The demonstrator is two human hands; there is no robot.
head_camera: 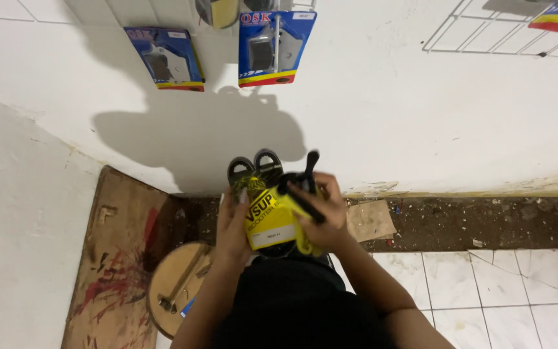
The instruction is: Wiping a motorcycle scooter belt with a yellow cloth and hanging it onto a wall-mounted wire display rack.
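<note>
Both hands closed on yellow package (271,220): left hand (232,226) beside, right hand (321,216) over top; loose hold risks dropping onto tiled floor (485,284).

A small parts shop: blue carded spare-part packs (277,46) hang on a white wall, beside a wire display rack (485,29).
</note>
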